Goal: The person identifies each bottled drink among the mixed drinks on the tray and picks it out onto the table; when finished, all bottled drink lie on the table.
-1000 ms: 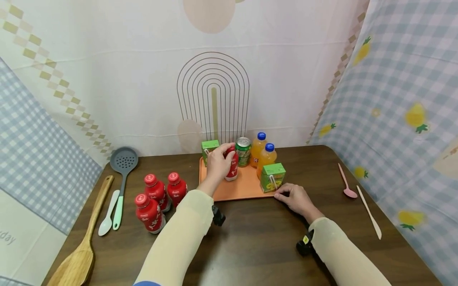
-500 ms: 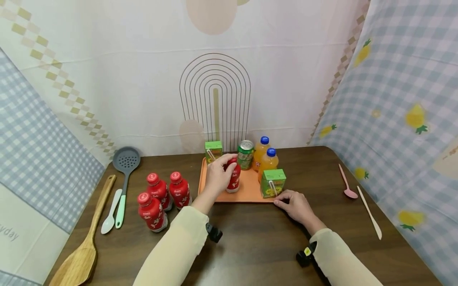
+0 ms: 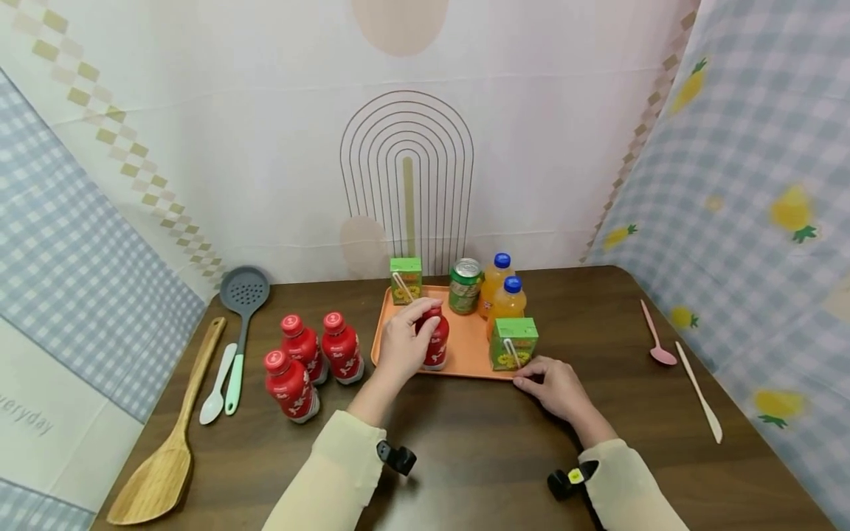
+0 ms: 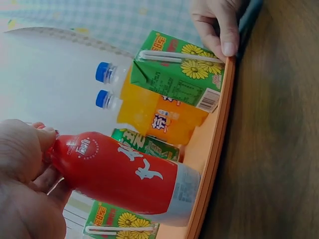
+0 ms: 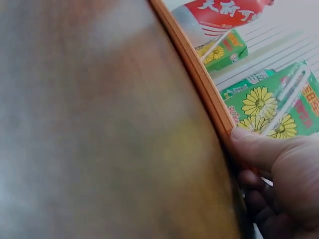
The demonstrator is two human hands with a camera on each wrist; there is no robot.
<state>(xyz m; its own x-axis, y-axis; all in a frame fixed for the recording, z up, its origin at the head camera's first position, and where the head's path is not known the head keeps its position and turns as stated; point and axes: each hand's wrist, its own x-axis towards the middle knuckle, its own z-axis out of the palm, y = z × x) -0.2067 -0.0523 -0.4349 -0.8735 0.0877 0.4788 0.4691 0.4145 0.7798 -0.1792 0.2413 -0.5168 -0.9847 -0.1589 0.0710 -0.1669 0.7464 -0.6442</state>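
On the orange tray (image 3: 465,346) near the table's far edge, the left hand (image 3: 405,343) curls its fingers and thumb round the neck and cap of a red bottle (image 3: 434,341), which stands upright on the tray's front left part. The right hand (image 3: 558,385) rests at the tray's near right corner, its thumb and fingertips pinching the rim beside the front green juice carton (image 3: 513,343). Judging from how things lie, the work looks partly done: one red bottle is on the tray, in company with the second green juice carton (image 3: 406,279), the green can (image 3: 465,285) and two orange juice bottles (image 3: 502,293), while three red bottles (image 3: 308,361) stand off the tray on the dark wooden table (image 3: 478,457), just to its left.

Further left lie a grey slotted spatula (image 3: 240,310), a white spoon (image 3: 218,387) and a wooden spatula (image 3: 174,435). Well to the right lie a pink spoon (image 3: 656,335) and a cream-coloured stick-like utensil (image 3: 699,402). Patterned cloths close off the table: a pale backdrop (image 3: 405,177) with an arch motif behind, and blue gingham with pineapples at the sides.
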